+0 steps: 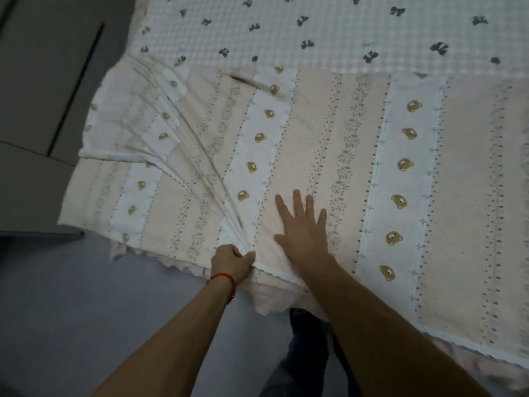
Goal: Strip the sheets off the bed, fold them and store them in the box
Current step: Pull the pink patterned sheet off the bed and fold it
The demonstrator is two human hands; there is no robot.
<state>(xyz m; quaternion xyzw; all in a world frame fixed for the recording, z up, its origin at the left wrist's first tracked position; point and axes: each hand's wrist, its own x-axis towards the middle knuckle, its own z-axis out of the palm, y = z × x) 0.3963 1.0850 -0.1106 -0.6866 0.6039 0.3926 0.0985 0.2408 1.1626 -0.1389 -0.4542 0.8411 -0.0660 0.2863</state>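
Observation:
A pink and white striped sheet with small bear faces (329, 144) lies spread over the near half of the bed. My left hand (230, 260), with a red cord at the wrist, grips the sheet's near edge, and creases fan out from it toward the far left corner. My right hand (303, 224) presses flat on the sheet just right of the left hand, fingers spread. Beyond the striped sheet lies a white checked sheet with dark bows (315, 30). No box is in view.
Grey floor (100, 310) runs along the left and front of the bed. A grey cabinet or door panel (43, 81) stands at the far left. My legs and a shoe (297, 339) are below the bed's near edge.

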